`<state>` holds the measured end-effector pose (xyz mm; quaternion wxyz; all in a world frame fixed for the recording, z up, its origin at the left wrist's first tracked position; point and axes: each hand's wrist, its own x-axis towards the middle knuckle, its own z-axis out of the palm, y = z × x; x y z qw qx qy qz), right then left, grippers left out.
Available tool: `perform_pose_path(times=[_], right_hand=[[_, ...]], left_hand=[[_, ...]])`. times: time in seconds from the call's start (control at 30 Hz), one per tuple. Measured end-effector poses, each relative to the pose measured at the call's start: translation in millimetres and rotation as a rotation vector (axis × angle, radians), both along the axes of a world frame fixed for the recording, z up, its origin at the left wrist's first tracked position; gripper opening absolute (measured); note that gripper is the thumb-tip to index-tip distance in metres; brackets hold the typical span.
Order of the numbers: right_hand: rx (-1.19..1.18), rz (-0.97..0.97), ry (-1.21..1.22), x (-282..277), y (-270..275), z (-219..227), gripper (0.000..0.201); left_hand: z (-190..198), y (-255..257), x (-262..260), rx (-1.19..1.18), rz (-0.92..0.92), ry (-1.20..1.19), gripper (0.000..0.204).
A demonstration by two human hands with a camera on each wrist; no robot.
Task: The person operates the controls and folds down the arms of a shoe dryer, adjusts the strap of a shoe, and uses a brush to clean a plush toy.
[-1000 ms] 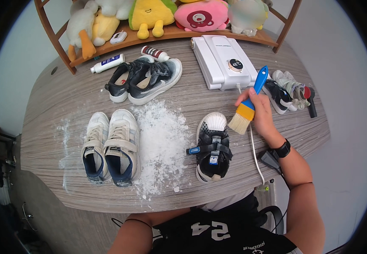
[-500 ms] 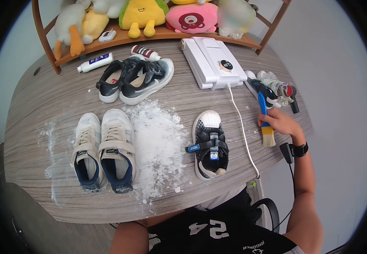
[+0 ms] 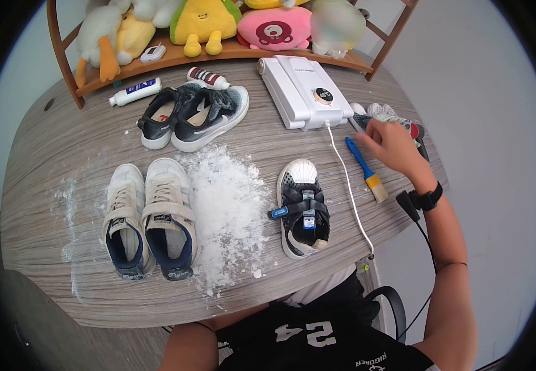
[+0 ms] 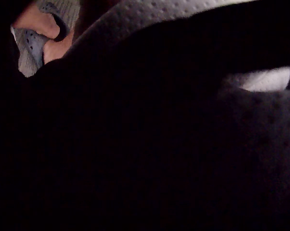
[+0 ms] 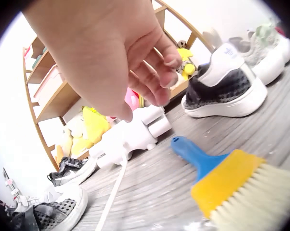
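My right hand (image 3: 393,147) hovers over the right side of the table with nothing in it, its fingers loosely bent. Just below it lies a flat paintbrush (image 3: 374,183) with a blue handle, yellow band and pale bristles; in the right wrist view, a gap shows between the hand (image 5: 106,53) and the brush (image 5: 226,180). Left of the brush stands a black strapped sneaker (image 3: 301,172) with a white toe cap. Beyond the hand is its black-and-white look-alike (image 5: 226,89). My left hand is out of sight, and the left wrist view is mostly dark.
White powder (image 3: 228,216) covers the table beside two cream shoes (image 3: 168,185). Black-grey sneakers (image 3: 209,123) and two bottles (image 3: 135,91) are farther back. A white device (image 3: 305,89) trails a cable (image 3: 345,179). Plush toys (image 3: 203,25) sit on a wooden shelf behind.
My right hand carried the paintbrush rightward, away from the strapped sneaker, laid it on the table and let go. The hand has since risen slightly off it. The head view shifted somewhat.
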<state>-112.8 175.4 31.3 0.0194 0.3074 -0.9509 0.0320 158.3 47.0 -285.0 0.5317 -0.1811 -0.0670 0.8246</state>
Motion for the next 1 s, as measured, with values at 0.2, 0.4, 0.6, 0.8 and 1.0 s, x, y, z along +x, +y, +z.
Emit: perform_pose_path(times=[0.2, 0.4, 0.6, 0.8, 1.0], right_hand=[[-0.425, 0.179, 0.193, -33, -56, -18, 0.038], [-0.535, 0.376, 0.325, -55, -92, -59, 0.041], [-0.535, 0.247, 0.136, -43, -100, -56, 0.034], [-0.546, 0.262, 0.132, -21, -87, -54, 0.031], [-0.544, 0.251, 0.139, 9, -66, -52, 0.031]], left_hand=[[1, -3, -1, 0.024, 0.013, -0.06, 0.047], [-1, -4, 1, 0.056, 0.038, -0.129, 0.048], [-8, -3, 7, 0.099, 0.061, -0.215, 0.049], [-11, -7, 7, 0.131, 0.088, -0.275, 0.049], [-15, -8, 9, 0.166, 0.114, -0.34, 0.05]])
